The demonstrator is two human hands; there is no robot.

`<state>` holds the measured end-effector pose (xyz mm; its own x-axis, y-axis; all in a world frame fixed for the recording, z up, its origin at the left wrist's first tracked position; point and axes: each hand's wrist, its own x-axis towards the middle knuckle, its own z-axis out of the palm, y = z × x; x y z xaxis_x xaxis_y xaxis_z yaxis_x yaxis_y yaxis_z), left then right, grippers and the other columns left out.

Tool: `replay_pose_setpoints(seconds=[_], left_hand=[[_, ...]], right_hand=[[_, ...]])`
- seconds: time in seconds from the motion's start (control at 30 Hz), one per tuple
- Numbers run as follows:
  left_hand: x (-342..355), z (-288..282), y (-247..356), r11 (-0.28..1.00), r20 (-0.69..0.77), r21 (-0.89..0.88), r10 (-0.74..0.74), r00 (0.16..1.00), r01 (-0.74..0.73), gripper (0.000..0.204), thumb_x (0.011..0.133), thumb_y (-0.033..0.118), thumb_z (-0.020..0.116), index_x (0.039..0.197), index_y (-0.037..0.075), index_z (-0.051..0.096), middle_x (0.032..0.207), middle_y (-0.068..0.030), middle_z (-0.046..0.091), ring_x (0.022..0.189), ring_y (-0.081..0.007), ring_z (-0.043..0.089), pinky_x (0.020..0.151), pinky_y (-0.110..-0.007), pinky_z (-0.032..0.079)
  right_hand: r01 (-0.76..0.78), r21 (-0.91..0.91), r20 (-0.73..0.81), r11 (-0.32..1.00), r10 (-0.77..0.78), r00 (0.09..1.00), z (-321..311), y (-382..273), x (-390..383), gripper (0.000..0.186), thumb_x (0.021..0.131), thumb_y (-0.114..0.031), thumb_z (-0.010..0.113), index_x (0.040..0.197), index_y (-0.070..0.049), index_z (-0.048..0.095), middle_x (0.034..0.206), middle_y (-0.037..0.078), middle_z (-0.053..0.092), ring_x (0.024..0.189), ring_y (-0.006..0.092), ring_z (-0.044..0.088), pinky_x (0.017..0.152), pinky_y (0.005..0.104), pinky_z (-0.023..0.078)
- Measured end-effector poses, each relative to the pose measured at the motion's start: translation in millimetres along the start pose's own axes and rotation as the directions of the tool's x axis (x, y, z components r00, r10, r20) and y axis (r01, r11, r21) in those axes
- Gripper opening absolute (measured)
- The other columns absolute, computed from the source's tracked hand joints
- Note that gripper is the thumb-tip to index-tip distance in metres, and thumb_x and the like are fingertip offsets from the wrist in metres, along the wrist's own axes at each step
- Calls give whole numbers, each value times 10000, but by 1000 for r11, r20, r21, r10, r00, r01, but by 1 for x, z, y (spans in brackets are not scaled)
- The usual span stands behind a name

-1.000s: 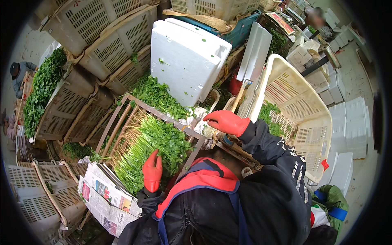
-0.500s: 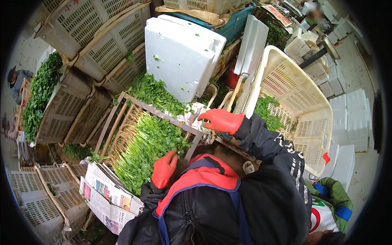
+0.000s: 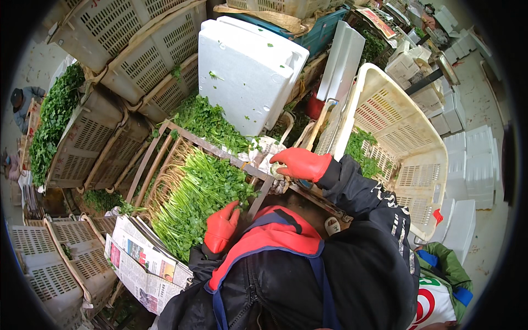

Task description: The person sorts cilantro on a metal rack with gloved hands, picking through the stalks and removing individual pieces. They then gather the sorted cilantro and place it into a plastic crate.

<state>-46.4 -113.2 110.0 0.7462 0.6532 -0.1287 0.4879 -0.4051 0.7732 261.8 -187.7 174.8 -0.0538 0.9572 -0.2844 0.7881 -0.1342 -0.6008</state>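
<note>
My left hand [image 3: 221, 226], in an orange-red rubber glove, rests at the leafy near edge of a bundle of leafy green stalks with pale roots [image 3: 192, 198]. Its fingers are stretched out and hold nothing that I can see. The stalks lie inside a brown metal frame [image 3: 206, 146], roots to the left, leaves to the right. Over the frame's right corner, my right hand [image 3: 303, 164], in a matching glove, hovers beside a crumpled white wrapping [image 3: 265, 149]. Its thumb and fingers are curved and apart, with nothing plainly gripped.
Folded newspapers [image 3: 144, 264] lie left of the greens. Behind the frame are more greens [image 3: 212, 125] and white foam boxes [image 3: 247, 74]. A large cream basket [image 3: 404, 165] stands right, stacked crates [image 3: 140, 77] left. A person in a green jacket [image 3: 448, 269] is at lower right.
Both hands keep nearly the same place and pose. The view has shifted slightly, and more of the person in green shows at lower right.
</note>
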Motion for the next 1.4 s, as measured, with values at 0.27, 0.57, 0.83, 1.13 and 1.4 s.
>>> replay_pose_setpoints(seconds=[0.27, 0.57, 0.83, 1.13, 1.4], left_hand=[[0, -14, 9, 999, 21, 22, -40, 999, 39, 322, 895, 295, 547, 1130, 94, 639, 919, -216, 655, 831, -400, 628, 741, -444, 506], [-15, -6, -24, 999, -347, -51, -30, 937, 13, 263, 858, 246, 605, 1082, 118, 652, 859, -167, 665, 748, -354, 639, 657, -404, 521], [-42, -69, -87, 824, -639, -163, -507, 578, 542, 269, 836, 251, 629, 1034, 71, 656, 764, -143, 650, 687, -290, 639, 618, -353, 493], [-66, -65, -168, 601, -765, 39, -496, 411, 798, 304, 791, 305, 690, 880, 35, 582, 834, -161, 609, 786, -377, 587, 670, -456, 466], [-77, -77, -128, 811, -929, 123, -109, 354, 572, 185, 763, 121, 696, 819, 23, 550, 762, -107, 586, 669, -300, 564, 626, -398, 457]], right_hand=[[-21, 5, -33, 1000, 21, 999, -4, -7, 3, 337, 819, -164, 598, 1127, -25, 609, 1065, 186, 631, 985, 358, 599, 859, 405, 477], [-10, 47, -2, 999, 10, 1000, -1, -21, 7, 263, 829, -68, 611, 1088, -21, 625, 926, 174, 651, 839, 295, 634, 746, 355, 487], [-130, 116, 48, 985, 126, 991, 2, -12, 6, 283, 852, -63, 607, 1134, -35, 607, 905, 142, 648, 802, 257, 627, 736, 331, 484], [-65, 8, -61, 998, 66, 996, 21, -35, 17, 333, 847, -54, 605, 1180, -67, 603, 988, 146, 648, 862, 263, 631, 765, 339, 487], [220, 370, 17, 902, -244, 970, 105, -107, 119, 299, 863, -97, 607, 1160, -66, 624, 1012, 129, 663, 852, 224, 639, 773, 303, 491]])
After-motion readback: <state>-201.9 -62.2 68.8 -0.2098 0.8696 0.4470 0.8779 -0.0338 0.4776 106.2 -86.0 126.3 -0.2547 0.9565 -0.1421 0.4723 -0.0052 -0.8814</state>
